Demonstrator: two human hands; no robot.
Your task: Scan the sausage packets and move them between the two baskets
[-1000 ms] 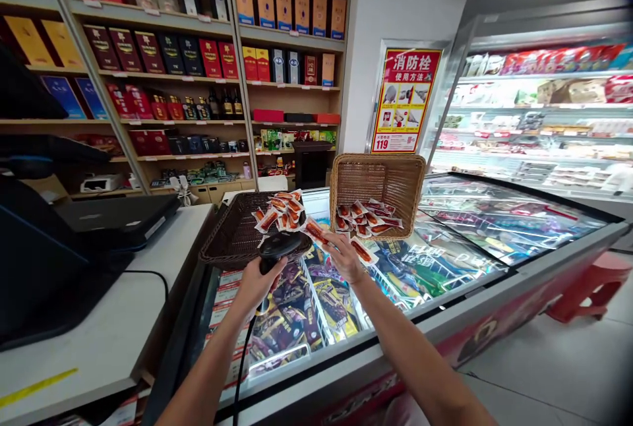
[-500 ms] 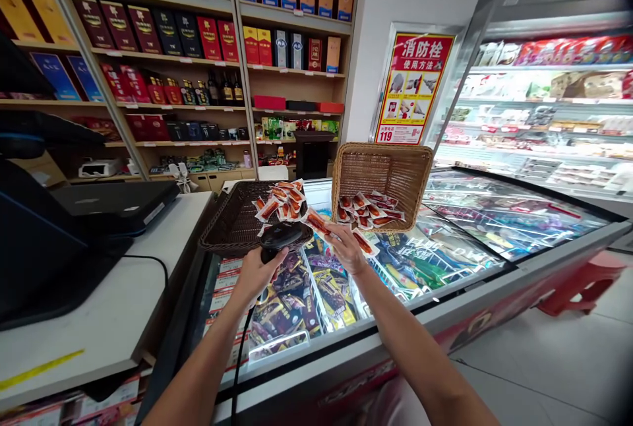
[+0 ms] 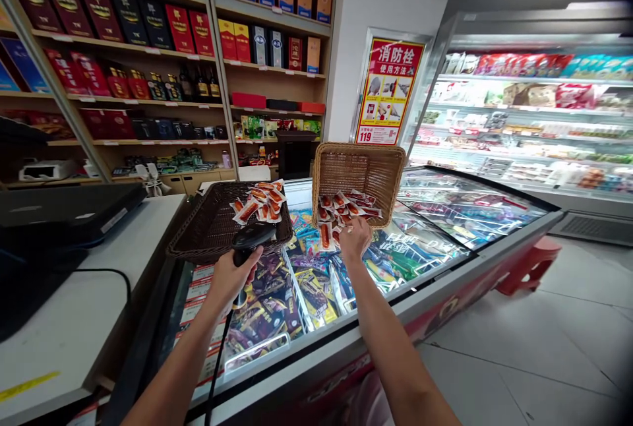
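My left hand (image 3: 234, 275) is wrapped round the handle of a black barcode scanner (image 3: 253, 235), its head over the front rim of the dark brown basket (image 3: 198, 228). Several wrapped sausages (image 3: 262, 202) lie piled in that basket's right end. My right hand (image 3: 356, 239) is at the front rim of the light tan basket (image 3: 363, 169), fingers drawn together on a wrapped sausage (image 3: 337, 236), partly hidden by the hand. Just left of it, another wrapped sausage (image 3: 325, 235) shows upright at the rim. More wrapped sausages (image 3: 346, 204) rest inside the tan basket.
Both baskets stand on a glass-topped chest freezer (image 3: 316, 324) full of packaged goods. A white counter (image 3: 93, 281) with black equipment is on the left. The scanner's cable (image 3: 217, 360) hangs down past the freezer edge. A red stool (image 3: 531, 264) stands at the right.
My right hand has moved from between the baskets to the tan basket's front rim, along with a wrapped sausage. The view has turned slightly right. My left hand still grips the scanner.
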